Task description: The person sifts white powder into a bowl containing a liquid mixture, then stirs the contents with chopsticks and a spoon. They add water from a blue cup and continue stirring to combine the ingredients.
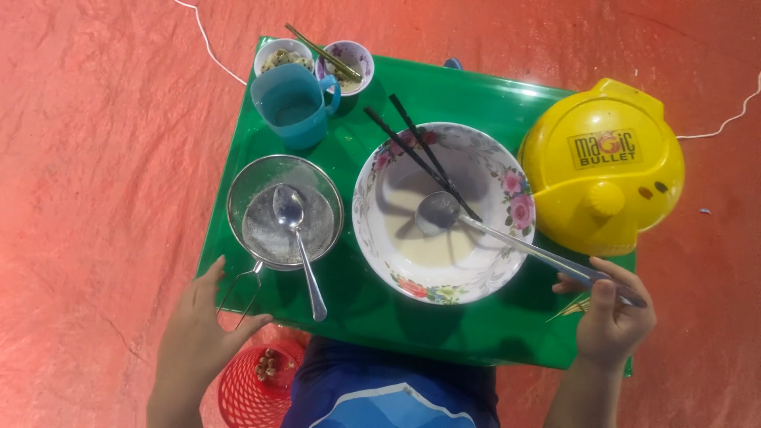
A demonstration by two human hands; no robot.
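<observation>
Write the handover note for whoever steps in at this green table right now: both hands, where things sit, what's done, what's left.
Right hand: holds the handle of a ladle, its scoop resting in the pale batter in the floral bowl.
Left hand: open, at the wire handle of the sieve, not gripping.
Sieve sits left of the bowl, a spoon and white residue in it. Black chopsticks lean on the bowl's rim.
Done: batter is in the bowl.
Left: sieve residue, it seems.

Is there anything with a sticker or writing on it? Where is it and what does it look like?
Only one label: a small rectangle, yellow like the lid, with dark letters and a red-orange mark, on top of the round yellow lid at the right end of the green table.
No packages, signs or screens.
</observation>
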